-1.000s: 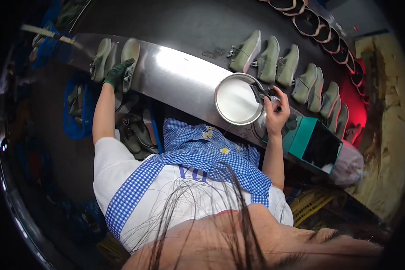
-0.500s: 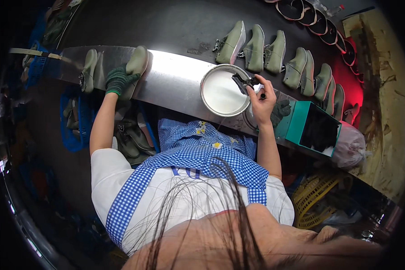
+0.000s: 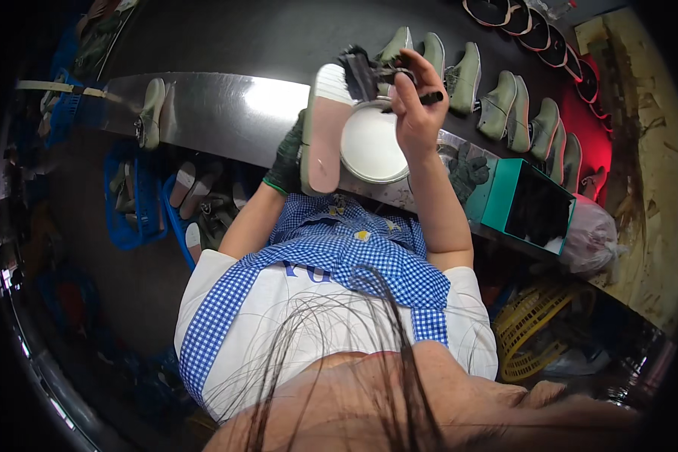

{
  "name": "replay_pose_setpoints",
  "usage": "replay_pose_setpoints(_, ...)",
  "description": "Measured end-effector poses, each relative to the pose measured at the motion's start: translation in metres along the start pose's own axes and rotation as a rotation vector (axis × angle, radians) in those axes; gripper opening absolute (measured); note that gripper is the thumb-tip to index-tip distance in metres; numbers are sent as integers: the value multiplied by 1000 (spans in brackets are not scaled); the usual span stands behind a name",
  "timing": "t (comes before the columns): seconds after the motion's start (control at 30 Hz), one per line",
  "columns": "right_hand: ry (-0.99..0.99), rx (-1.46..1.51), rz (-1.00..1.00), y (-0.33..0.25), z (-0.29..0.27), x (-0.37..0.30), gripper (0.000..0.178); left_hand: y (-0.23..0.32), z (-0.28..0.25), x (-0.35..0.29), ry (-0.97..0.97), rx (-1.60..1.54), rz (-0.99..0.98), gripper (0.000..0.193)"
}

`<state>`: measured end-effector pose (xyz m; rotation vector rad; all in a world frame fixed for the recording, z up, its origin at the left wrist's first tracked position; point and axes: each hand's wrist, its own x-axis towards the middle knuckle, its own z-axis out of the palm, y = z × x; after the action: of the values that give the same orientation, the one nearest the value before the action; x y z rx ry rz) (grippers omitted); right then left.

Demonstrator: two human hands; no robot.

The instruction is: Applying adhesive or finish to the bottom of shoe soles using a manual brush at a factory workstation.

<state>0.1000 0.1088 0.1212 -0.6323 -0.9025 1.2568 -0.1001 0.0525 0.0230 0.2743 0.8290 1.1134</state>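
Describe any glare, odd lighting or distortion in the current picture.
In the head view, white glare brightens part of the long silvery metal bench; same head view, red glow at the right end of the row of olive-green shoes; there too, the teal rectangular box has a near-black interior; the fisheye head picture bows the bench and darkens at its corners.

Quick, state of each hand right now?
Left hand, gloved: closed on a shoe, its sole toward the camera.
Right hand, bare: closed, fingers holding a black brush.
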Motion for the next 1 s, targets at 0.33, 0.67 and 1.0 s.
replay_pose_setpoints(0.33,-14,-11,-94,18,9,2,38,-31,-3,-1,-171,406,73,46)
replay_pose_setpoints(0.67,29,-722,13,1,-48,-35,35,-9,-22,-9,106,61,4,47)
replay_pose_setpoints(1.0,-182,-1275,-100,29,-65,-50,37,1,-38,-25,100,283,166,52)
